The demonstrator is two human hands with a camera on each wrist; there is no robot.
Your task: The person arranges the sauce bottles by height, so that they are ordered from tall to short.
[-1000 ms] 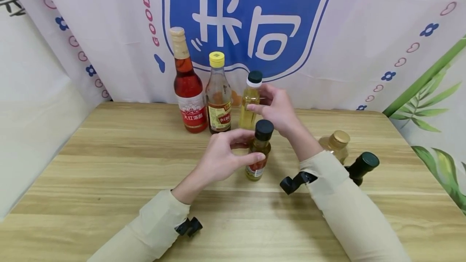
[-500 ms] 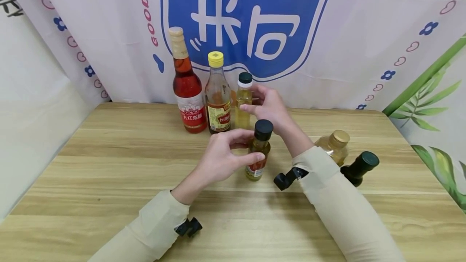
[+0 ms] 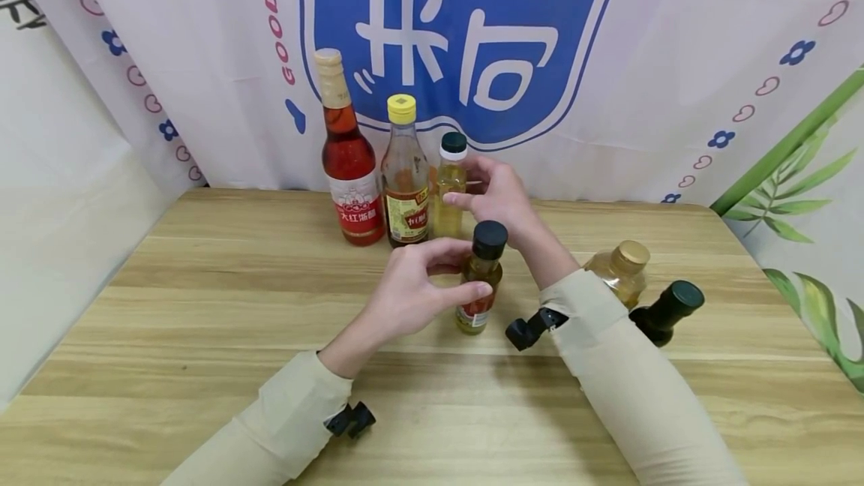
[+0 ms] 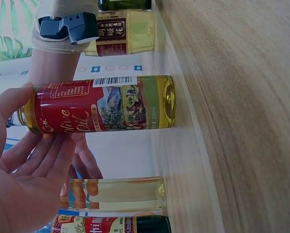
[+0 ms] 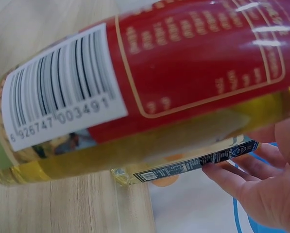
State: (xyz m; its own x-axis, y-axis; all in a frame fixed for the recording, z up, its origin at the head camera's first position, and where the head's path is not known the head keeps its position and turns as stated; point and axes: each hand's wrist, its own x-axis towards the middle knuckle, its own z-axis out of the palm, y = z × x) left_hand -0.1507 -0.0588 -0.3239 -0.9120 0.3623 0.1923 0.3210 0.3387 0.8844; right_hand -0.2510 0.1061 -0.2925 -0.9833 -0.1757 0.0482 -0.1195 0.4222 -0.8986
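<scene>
Fingers [image 3: 448, 247] on my left hand [image 3: 413, 287] pinch the olive oil bottle [image 4: 106, 104], and my right hand [image 3: 498, 197] pinches the green-and-white-capped bottle [image 3: 448, 219]. Guessing slick, breakable glass, so I'd grip the shoulders

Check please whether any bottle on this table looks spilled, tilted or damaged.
Nothing stands out. The olive oil bottle in the left hand and the green-capped bottle in the right hand look intact; the red vinegar bottle and yellow-capped bottle stand upright. No spill is visible.
</scene>
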